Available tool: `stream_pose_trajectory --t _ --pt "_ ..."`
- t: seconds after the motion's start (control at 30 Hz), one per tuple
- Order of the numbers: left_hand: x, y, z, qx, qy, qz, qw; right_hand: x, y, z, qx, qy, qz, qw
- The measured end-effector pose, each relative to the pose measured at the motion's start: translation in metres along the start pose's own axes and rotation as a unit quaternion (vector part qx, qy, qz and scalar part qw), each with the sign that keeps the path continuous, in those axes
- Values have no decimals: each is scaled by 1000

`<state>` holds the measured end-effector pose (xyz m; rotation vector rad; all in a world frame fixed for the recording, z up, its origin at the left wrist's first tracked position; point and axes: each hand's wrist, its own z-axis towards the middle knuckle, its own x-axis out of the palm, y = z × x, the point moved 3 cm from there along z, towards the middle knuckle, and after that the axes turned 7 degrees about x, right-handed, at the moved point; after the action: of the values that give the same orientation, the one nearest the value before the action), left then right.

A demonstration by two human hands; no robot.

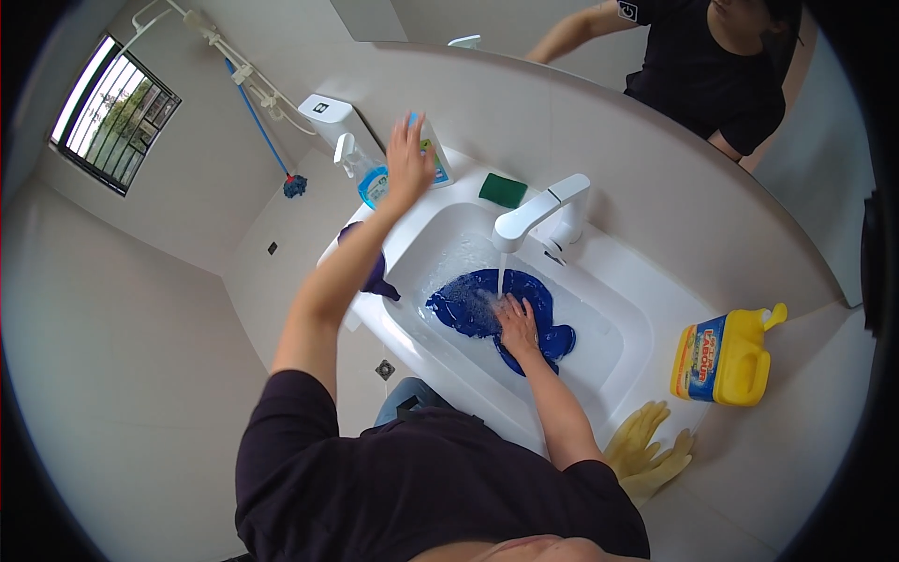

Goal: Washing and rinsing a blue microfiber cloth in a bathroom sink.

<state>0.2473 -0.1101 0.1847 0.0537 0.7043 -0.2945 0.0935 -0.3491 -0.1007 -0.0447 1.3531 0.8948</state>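
My left hand [410, 169] is raised over the far left corner of the white sink [613, 370], its fingers stretched out. Right behind it stands a bottle with a green and blue label [438, 169]; I cannot tell whether the hand touches it. Next to that is a spray bottle of blue liquid [374, 185]. Spread flat, my right hand [518, 325] rests on a wet dark blue cloth [543, 295] in the basin. Water runs from the white faucet [538, 217] just beside its fingertips, with some foam on the cloth.
A green scouring pad [504, 190] lies behind the basin. Dark purple fabric [378, 281] hangs over the left rim. At the right are a yellow jug [744, 361] and yellow rubber gloves [646, 445]. A white box [339, 117] stands at the far left, below a mirror [581, 47].
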Motion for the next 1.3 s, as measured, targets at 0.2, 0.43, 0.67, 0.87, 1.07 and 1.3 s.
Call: stream_pose_trajectory --t 0.2,0.43,0.67,0.87,1.07,1.3 --pt "43 -78 -242 -249 144 -217 933 -3 6 -13 -70 14 -78 994" --pt "90 -115 -282 -150 348 -159 912 -24 15 -48 -188 117 -16 975" --pt "105 -127 -296 -191 361 -36 912 -40 -32 -6 173 -48 -15 984" --pt "103 -109 -295 -133 457 -12 879 -16 -31 -12 68 13 -112 991" --pt "91 -54 -260 -84 383 17 920 -46 -62 -17 256 12 -14 966" --pt "80 -43 -255 -93 452 26 887 -67 -91 -33 291 71 -19 954"
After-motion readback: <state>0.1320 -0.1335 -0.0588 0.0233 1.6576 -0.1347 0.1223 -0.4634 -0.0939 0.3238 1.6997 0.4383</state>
